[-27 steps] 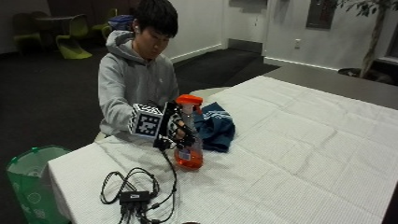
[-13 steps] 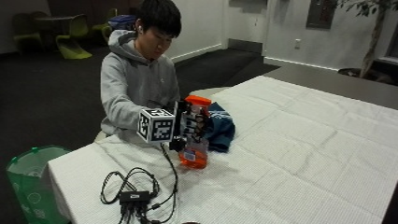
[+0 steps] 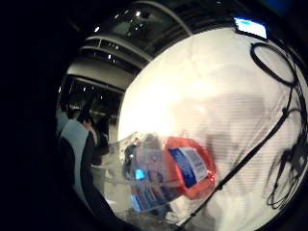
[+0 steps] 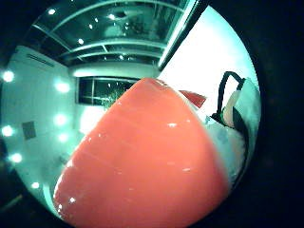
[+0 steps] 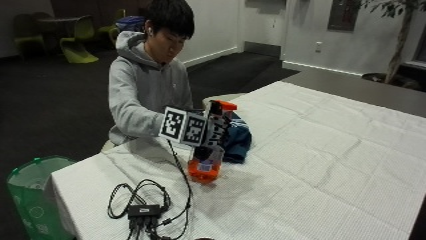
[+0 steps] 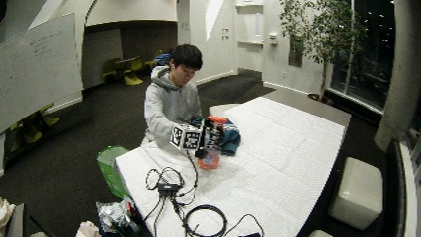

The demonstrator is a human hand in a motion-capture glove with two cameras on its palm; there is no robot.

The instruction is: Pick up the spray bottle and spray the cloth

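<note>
The right hand grips the bottle, lifted just off the table, with the cloth just beyond it, unsprayed as far as can be seen.

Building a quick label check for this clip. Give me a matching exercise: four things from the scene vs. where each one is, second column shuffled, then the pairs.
Things:
1. spray bottle
2. cloth
3. green bin
4. hand

Places:
A. on the floor beside the table's corner
B. bunched on the tablecloth behind the bottle
C. gripping the bottle's upper part
D. lifted off the table, orange base hanging down

Pairs: 1-D, 2-B, 3-A, 4-C
</note>
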